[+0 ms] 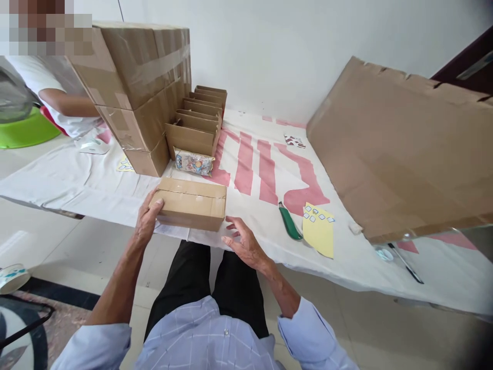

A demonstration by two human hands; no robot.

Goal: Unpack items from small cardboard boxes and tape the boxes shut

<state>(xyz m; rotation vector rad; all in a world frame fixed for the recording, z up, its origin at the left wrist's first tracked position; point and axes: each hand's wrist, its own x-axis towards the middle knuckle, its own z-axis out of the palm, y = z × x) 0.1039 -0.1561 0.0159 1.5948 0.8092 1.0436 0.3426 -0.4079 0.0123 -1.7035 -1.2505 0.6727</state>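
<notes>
Box [191, 203] is being gripped by the left hand [147, 216] near the front edge of the tablecloth [264, 223]. The right hand [246, 244] is being held loosely spread beside it, open room being shown toward the green knife [290, 222].

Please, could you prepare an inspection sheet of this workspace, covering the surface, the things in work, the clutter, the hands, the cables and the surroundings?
Surface: white cloth with red printing, wrinkled.
Job's things: closed box near the front edge; behind it, printed packet, open cartons and stacked boxes.
Clutter: green-handled tool, probably a cutter, beside yellow sheet; pen further right.
Hands: left hand grips the box's left end; right hand is open near its right end.
Cables: thin dark line on the wall; cannot tell whether it is a cable.
Surroundings: large cardboard sheet at right; another person's arm at left.
</notes>
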